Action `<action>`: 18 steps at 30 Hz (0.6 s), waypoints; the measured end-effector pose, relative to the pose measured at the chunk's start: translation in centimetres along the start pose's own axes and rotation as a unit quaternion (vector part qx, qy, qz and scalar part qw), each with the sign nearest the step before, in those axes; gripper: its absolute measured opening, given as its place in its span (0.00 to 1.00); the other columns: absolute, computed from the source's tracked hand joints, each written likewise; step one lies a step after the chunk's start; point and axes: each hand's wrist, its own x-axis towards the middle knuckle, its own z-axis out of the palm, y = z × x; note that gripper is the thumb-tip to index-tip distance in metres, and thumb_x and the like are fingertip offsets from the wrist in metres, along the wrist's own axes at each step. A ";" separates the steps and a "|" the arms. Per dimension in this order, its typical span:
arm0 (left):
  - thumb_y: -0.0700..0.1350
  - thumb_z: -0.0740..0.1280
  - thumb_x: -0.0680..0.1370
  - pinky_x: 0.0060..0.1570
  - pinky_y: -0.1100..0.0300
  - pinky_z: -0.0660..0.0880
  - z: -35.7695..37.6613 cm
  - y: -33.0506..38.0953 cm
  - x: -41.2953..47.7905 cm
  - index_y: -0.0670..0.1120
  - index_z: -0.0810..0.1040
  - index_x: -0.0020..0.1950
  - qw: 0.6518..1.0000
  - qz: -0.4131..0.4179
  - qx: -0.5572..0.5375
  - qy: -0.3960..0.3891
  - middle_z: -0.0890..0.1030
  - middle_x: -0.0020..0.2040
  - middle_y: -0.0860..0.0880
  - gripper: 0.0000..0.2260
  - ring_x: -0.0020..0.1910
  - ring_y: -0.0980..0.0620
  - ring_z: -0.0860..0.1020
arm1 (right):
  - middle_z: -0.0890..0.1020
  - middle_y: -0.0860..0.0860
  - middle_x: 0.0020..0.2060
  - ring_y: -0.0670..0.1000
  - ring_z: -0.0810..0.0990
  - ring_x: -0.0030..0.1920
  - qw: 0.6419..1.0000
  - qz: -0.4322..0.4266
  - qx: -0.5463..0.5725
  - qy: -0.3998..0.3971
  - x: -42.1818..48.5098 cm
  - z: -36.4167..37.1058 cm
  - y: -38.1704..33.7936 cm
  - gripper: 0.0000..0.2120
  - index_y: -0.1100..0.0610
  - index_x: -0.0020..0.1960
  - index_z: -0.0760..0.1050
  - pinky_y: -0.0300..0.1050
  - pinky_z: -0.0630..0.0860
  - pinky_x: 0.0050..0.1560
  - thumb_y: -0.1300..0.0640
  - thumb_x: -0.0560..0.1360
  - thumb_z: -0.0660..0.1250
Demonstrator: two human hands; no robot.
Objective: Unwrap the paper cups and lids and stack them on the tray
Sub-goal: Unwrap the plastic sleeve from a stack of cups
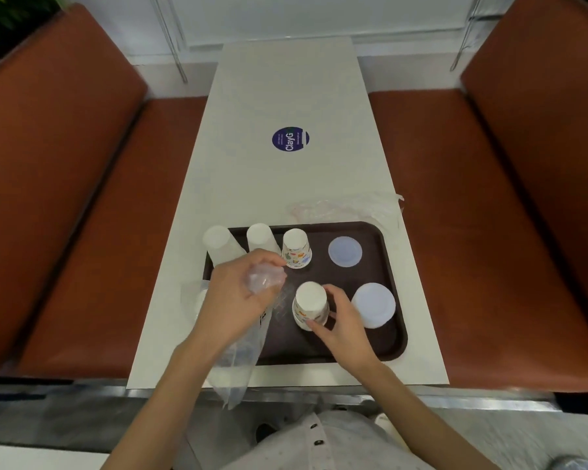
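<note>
A dark brown tray [364, 351] lies on the near end of the white table. Upside down on it stands a printed paper cup stack [310, 305], and my right hand [340, 320] grips its lower part. My left hand [240, 286] is closed on a clear plastic wrapper [241, 354] that hangs down past the table's front edge. A second printed cup stack [296, 248] stands inverted at the tray's back. Two stacks of white lids [344, 251] [374, 305] rest on the tray's right side. Two wrapped cup stacks [220, 244] [260, 236] lean at the tray's back left.
Crumpled clear plastic [347, 208] lies on the table just behind the tray. A round blue sticker [290, 139] marks the table's middle. Brown padded benches [82, 215] [489, 215] flank the table on both sides.
</note>
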 end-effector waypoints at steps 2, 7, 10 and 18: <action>0.41 0.74 0.75 0.49 0.79 0.68 -0.4 0.3 0.4 0.56 0.83 0.48 0.999 -0.022 -0.033 -0.001 0.83 0.48 0.63 0.09 0.52 0.65 0.79 | 0.72 0.42 0.65 0.40 0.70 0.64 1.000 0.008 -0.026 -0.004 0.9 0.1 -0.6 0.34 0.45 0.70 0.63 0.47 0.71 0.69 0.55 0.70 0.77; 0.40 0.75 0.69 0.45 0.66 0.77 -2.2 2.7 2.4 0.52 0.85 0.44 0.983 -0.030 -0.179 -0.029 0.86 0.45 0.50 0.08 0.45 0.53 0.84 | 0.68 0.43 0.72 0.44 0.67 0.72 0.998 -0.050 0.004 0.030 -1.4 -3.5 -5.2 0.35 0.48 0.74 0.61 0.43 0.67 0.71 0.51 0.72 0.74; 0.40 0.72 0.70 0.37 0.59 0.78 -2.7 4.0 4.6 0.49 0.84 0.45 0.955 -0.035 -0.291 0.044 0.85 0.40 0.48 0.06 0.37 0.49 0.83 | 0.70 0.41 0.70 0.44 0.70 0.71 0.988 -0.122 0.081 -0.059 -4.2 -3.9 -9.8 0.32 0.44 0.75 0.61 0.38 0.69 0.67 0.42 0.75 0.70; 0.37 0.70 0.77 0.50 0.57 0.79 1.8 5.1 9.9 0.48 0.77 0.57 0.867 -0.111 -0.456 0.166 0.83 0.54 0.50 0.10 0.52 0.52 0.81 | 0.83 0.43 0.48 0.44 0.82 0.50 0.991 -0.115 0.065 0.027 4.5 -10.3 -14.5 0.22 0.48 0.66 0.74 0.36 0.77 0.52 0.61 0.75 0.72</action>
